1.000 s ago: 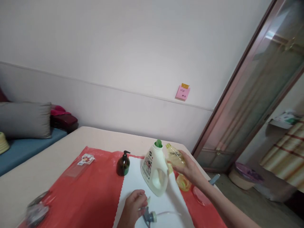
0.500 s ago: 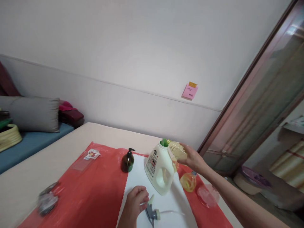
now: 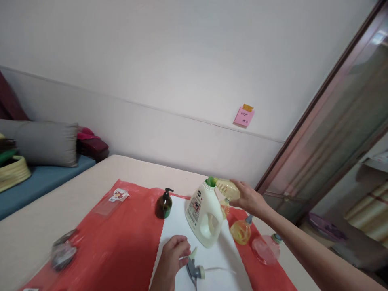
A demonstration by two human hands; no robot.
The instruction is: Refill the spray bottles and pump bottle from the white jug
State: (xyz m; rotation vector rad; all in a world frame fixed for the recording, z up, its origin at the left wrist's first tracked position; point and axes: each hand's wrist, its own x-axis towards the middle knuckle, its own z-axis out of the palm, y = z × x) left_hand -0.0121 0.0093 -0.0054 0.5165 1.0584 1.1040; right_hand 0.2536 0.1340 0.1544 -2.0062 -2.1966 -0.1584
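My right hand [image 3: 249,197] is wrapped round a clear bottle with yellowish liquid [image 3: 228,189]. The bottle lies nearly on its side, slightly raised at my hand, and its neck meets the green piece [image 3: 211,181] in the mouth of a white jug [image 3: 203,214]. The jug has a handle and a printed label and stands on a white cloth [image 3: 177,214]. My left hand [image 3: 176,254] is loosely curled in front of the jug, thumb and fingers apart, with nothing visible in it. Close beside it lies a grey trigger spray head [image 3: 195,270] with a thin clear tube.
Left of the jug stands a brown pump bottle [image 3: 164,205]. To the right are a yellow bottle [image 3: 241,232] and a pinkish clear bottle [image 3: 266,249]. A clear package [image 3: 111,202] and a dark wrapped item [image 3: 63,254] lie on the red sheet [image 3: 127,238].
My right hand and the bottle in it have tipped slightly, the bottle now lying flatter against the jug's mouth. My left hand stays in place. The view has shifted a little.
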